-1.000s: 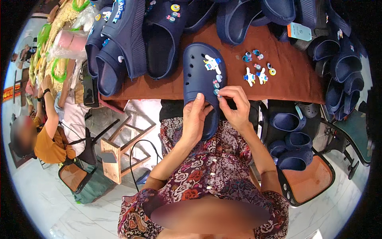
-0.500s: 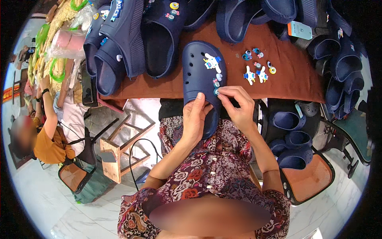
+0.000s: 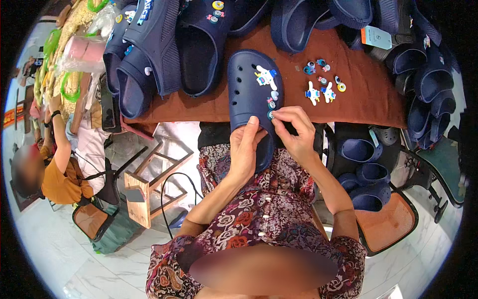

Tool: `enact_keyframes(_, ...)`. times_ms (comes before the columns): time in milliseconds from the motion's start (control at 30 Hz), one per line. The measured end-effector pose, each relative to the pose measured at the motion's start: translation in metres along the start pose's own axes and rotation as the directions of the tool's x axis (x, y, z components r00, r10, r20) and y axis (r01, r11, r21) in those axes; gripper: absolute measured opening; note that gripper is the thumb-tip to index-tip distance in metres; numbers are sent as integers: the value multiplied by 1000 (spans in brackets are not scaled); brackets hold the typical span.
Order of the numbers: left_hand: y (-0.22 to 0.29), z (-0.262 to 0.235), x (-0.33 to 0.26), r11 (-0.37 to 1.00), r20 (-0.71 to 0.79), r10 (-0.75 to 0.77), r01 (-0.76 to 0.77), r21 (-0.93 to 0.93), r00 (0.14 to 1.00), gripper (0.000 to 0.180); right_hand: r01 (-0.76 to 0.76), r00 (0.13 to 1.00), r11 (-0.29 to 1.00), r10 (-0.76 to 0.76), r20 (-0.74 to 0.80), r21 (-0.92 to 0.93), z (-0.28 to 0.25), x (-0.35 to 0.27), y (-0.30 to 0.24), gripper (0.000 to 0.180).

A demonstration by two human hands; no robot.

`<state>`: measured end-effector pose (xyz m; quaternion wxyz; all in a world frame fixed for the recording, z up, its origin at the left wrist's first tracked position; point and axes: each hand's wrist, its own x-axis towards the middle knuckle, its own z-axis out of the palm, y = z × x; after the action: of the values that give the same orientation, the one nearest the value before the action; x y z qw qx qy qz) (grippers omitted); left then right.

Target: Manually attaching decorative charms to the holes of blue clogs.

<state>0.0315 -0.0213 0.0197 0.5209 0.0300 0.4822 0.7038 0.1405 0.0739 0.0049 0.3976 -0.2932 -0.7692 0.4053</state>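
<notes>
A dark blue clog (image 3: 246, 102) with round holes stands toe away from me at the table's front edge. My left hand (image 3: 244, 149) grips it at the opening, thumb on top and fingers inside. Thumb and forefinger of my right hand (image 3: 297, 133) pinch a small teal swirl candy charm (image 3: 271, 114) at the clog's right side. Just above sit a pink-and-teal candy charm (image 3: 271, 103) and a pale heart charm (image 3: 274, 94). A white cartoon character charm (image 3: 266, 75) is fixed near the toe. Whether the pinched charm is fully seated is hidden.
Loose charms (image 3: 327, 92) lie on the brown cloth (image 3: 368, 107) to the right. Other blue clogs (image 3: 201, 55) crowd the table's back and sides; more rest on an orange chair (image 3: 388, 224). A wooden stool (image 3: 138, 204) and a person in an orange top (image 3: 64, 182) are at left.
My right hand has shifted very slightly left, still at the charm. The clog and my left hand stay almost in place.
</notes>
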Motion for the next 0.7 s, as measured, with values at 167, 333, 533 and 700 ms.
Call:
enact_keyframes(167,5,6,0,1000,-24,-4,4,5,1000,29,40,998,999,-39,41,-11,-4,4,1,18)
enact_keyframes(333,9,10,5,1000,-3,16,-16,-9,1000,30,113,990,983,-98,105,-147,0,-8,4,33)
enact_keyframes(533,11,7,6,999,13,0,0,-45,1000,30,20,996,995,-11,92,-95,0,-21,1,37)
enact_keyframes(700,11,6,6,997,11,-21,21,-80,1000,33,-216,976,976,216,-3,37,-1,-25,0,32)
